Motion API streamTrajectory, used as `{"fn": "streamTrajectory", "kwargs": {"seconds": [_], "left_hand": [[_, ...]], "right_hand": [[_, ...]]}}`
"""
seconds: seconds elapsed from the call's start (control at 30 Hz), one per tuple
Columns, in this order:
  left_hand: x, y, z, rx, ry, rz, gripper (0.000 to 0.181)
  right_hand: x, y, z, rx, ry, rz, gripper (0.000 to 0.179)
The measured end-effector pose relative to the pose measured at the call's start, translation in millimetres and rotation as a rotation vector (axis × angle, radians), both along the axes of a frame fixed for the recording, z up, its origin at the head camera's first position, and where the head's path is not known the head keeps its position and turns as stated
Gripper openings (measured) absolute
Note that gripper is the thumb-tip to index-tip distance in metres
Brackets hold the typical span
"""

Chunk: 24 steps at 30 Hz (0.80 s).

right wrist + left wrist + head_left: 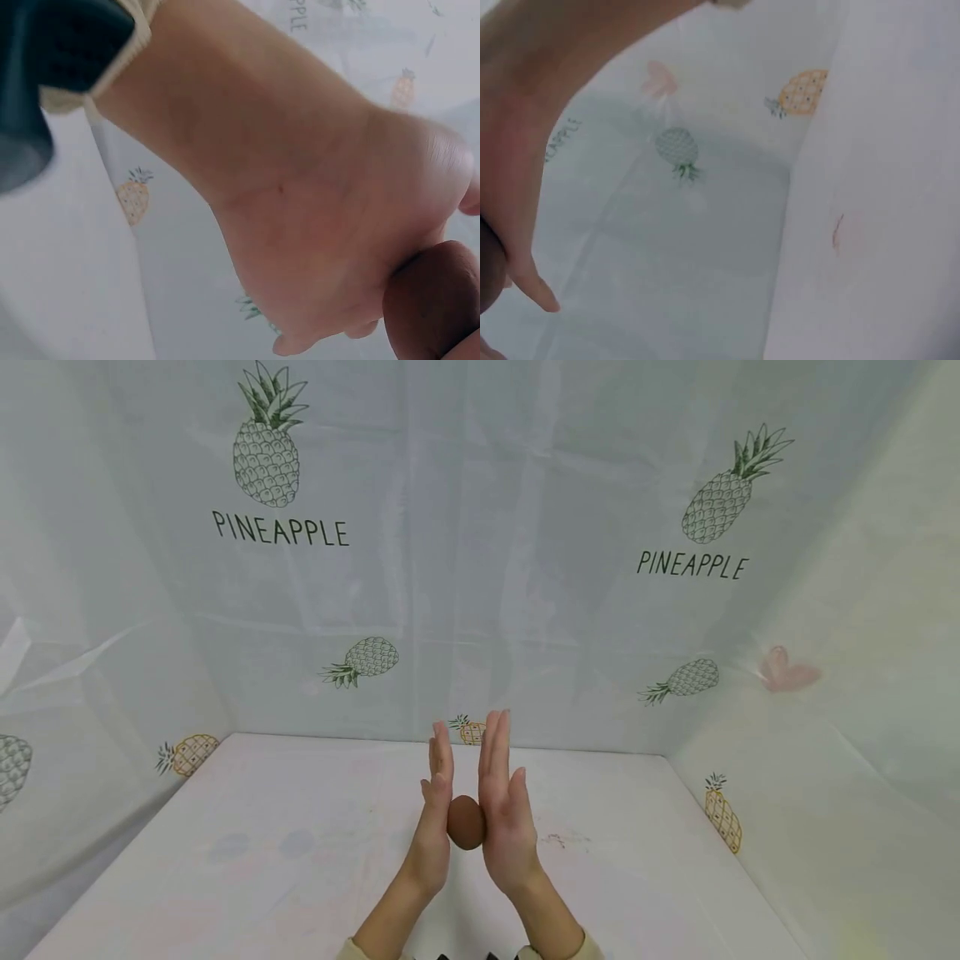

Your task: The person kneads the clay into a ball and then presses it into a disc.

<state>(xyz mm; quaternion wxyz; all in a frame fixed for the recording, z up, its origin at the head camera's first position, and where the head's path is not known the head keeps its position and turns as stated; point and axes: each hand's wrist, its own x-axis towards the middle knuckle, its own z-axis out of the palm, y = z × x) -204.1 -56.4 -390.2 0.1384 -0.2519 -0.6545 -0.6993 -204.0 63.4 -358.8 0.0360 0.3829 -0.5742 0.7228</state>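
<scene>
A brown egg (467,822) is pressed between two upright palms, in the middle of the head view. My left hand (437,822) touches its left side, with straight fingers pointing up. On the other side, the palm of my right hand (506,818) bears against it, those fingers straight too and the thumb apart. Both hands hold it above the white table (315,827). At the left edge of the left wrist view only part of the egg (489,266) shows. The right wrist view has the egg (431,300) at its lower right, beside a palm.
Behind the table hangs a pale curtain (472,568) printed with pineapples and lettering. Similar sheets line the left side (90,693) and right side (847,760). Faint reddish marks (558,840) lie on the tabletop right of the hands.
</scene>
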Motion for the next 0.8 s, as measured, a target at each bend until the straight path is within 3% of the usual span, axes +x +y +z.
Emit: {"fn": "streamTrajectory", "kwargs": {"seconds": [0.23,0.33,0.43,0.63,0.8], "left_hand": [[15.0,15.6,4.5,-0.016,0.047,-0.102,0.057],[20.9,17.3,7.6,-0.017,0.039,-0.119,0.057],[22.5,15.0,9.8,-0.011,0.031,-0.093,0.057],[11.8,1.8,10.4,0.029,-0.01,-0.021,0.057],[-3.0,-9.4,4.3,0.05,-0.042,0.012,0.056]], "right_hand": [[-13.1,12.7,-1.6,-0.017,-0.038,-0.084,0.06],[-19.7,13.7,-6.1,-0.005,-0.073,-0.058,0.061],[-24.2,10.3,-11.5,0.045,-0.128,-0.004,0.062],[-21.2,-2.0,-19.6,0.143,-0.266,0.077,0.062],[-14.6,-9.1,-20.0,0.138,-0.298,0.096,0.061]]}}
